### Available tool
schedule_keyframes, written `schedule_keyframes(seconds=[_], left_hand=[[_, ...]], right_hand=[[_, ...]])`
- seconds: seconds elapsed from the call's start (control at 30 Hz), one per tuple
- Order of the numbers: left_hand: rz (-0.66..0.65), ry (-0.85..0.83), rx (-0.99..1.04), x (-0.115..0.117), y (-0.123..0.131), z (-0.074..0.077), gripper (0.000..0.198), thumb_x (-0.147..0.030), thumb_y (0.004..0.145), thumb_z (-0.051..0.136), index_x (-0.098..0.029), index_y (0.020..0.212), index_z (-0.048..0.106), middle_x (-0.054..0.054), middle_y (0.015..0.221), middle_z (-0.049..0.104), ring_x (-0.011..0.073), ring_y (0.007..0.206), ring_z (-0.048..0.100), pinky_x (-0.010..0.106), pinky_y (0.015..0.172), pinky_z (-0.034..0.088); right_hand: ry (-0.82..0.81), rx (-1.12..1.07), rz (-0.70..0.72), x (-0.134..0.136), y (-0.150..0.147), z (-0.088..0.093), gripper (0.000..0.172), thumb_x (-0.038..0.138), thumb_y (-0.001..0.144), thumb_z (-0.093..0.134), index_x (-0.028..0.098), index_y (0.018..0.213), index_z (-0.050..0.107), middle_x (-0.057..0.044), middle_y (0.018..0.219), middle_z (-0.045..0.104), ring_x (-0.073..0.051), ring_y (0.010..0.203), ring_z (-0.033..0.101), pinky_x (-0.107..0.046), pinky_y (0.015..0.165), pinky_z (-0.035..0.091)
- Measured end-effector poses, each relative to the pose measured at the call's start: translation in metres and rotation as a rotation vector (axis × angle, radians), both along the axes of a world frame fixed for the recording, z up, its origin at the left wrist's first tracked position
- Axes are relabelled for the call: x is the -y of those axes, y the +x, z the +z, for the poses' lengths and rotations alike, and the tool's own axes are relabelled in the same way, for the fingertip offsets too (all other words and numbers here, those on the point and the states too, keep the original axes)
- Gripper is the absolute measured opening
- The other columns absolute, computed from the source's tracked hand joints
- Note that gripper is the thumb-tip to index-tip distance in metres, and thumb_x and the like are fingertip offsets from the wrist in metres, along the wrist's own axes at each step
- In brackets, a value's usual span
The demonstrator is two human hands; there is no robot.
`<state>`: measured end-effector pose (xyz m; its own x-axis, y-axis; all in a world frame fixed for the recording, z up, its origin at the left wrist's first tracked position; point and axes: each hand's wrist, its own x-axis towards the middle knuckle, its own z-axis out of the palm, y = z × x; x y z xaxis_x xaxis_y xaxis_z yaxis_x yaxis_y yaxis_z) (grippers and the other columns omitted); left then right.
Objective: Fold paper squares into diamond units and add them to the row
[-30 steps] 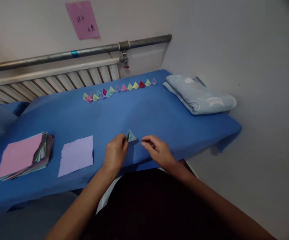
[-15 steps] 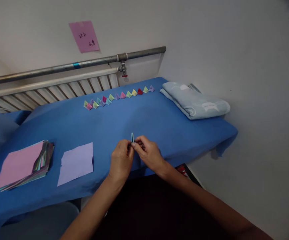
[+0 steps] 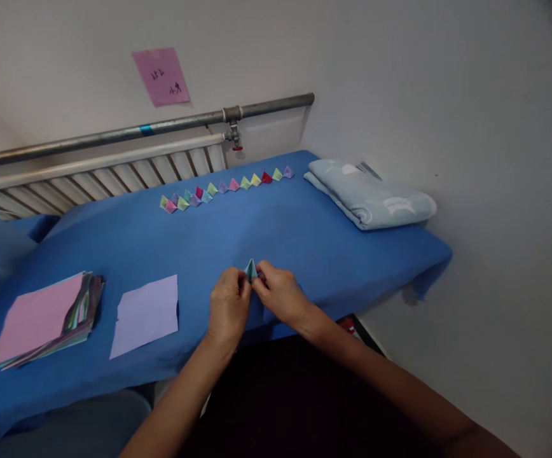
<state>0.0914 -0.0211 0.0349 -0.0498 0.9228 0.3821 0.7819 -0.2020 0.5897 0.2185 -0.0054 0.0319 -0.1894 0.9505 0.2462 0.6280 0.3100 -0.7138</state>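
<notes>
A small folded piece of light teal paper [image 3: 251,270] is pinched between both hands above the front edge of the blue-covered bed. It stands point up, its sides spread around a darker inner opening. My left hand [image 3: 229,304] grips its left side between thumb and curled fingers. On the other side, my right hand [image 3: 283,294] holds the right edge in a pinch. The paper's lower part is hidden by the fingers. To the left lies a flat sheet of lilac paper [image 3: 146,315] with a torn notch in its left edge.
At far left sits a stack of coloured paper [image 3: 42,315], pink on top. Folded paper shapes [image 3: 233,185] in many colours form a row near the back. A folded pale blanket [image 3: 371,194] lies at the right. Behind runs a radiator with a pipe [image 3: 180,126].
Seen narrow and nearly closed before, the teal paper now spreads into a wider triangle. My hands have drawn slightly apart at the fingertips, and the camera view has shifted a little.
</notes>
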Motion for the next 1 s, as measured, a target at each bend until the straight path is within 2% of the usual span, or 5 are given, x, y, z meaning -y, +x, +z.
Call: schedule_keyframes(seconds=[0.33,0.53,0.67,0.87,1.0], left_hand=[[0.038,-0.118,0.096,-0.011,0.003,0.003,0.010,-0.023,0.084,0.058,-0.018,0.093,0.059,0.004,0.079,0.069,0.0180,0.070,0.064,0.028,0.066,0.044],[0.042,-0.184,0.064,-0.022,0.006,0.008,0.004,-0.019,0.084,0.056,-0.018,0.086,0.060,0.002,0.075,0.067,0.0165,0.068,0.062,0.026,0.064,0.042],[0.043,-0.199,0.040,-0.028,0.008,0.011,0.010,-0.013,0.081,0.055,-0.018,0.086,0.061,0.002,0.073,0.066,0.0172,0.068,0.062,0.027,0.065,0.041],[0.019,-0.204,0.092,-0.022,0.009,0.010,0.013,-0.019,0.085,0.056,-0.018,0.098,0.059,0.005,0.084,0.070,0.0174,0.074,0.066,0.027,0.069,0.045],[0.006,-0.165,0.144,-0.016,0.007,0.009,0.010,-0.023,0.086,0.055,-0.019,0.094,0.060,0.005,0.084,0.071,0.0184,0.074,0.067,0.029,0.069,0.046]], right_hand=[[0.169,0.095,0.044,0.001,0.003,-0.002,0.012,0.015,0.089,0.043,0.020,0.088,0.053,-0.004,0.078,0.063,-0.016,0.070,0.058,-0.027,0.065,0.040],[0.208,0.136,0.036,-0.001,0.004,-0.006,0.014,0.015,0.090,0.041,0.020,0.089,0.054,-0.005,0.080,0.063,-0.017,0.072,0.058,-0.028,0.067,0.042],[0.223,0.170,0.057,-0.003,0.004,-0.008,0.015,0.014,0.090,0.040,0.019,0.090,0.054,-0.005,0.081,0.063,-0.017,0.073,0.058,-0.028,0.067,0.043],[0.207,0.114,0.020,-0.007,0.006,-0.008,0.014,0.013,0.088,0.042,0.019,0.091,0.055,-0.006,0.084,0.063,-0.018,0.077,0.060,-0.029,0.071,0.043],[0.165,0.045,-0.008,-0.009,0.007,-0.007,0.014,0.016,0.089,0.043,0.020,0.091,0.056,-0.006,0.084,0.065,-0.018,0.076,0.059,-0.029,0.072,0.043]])
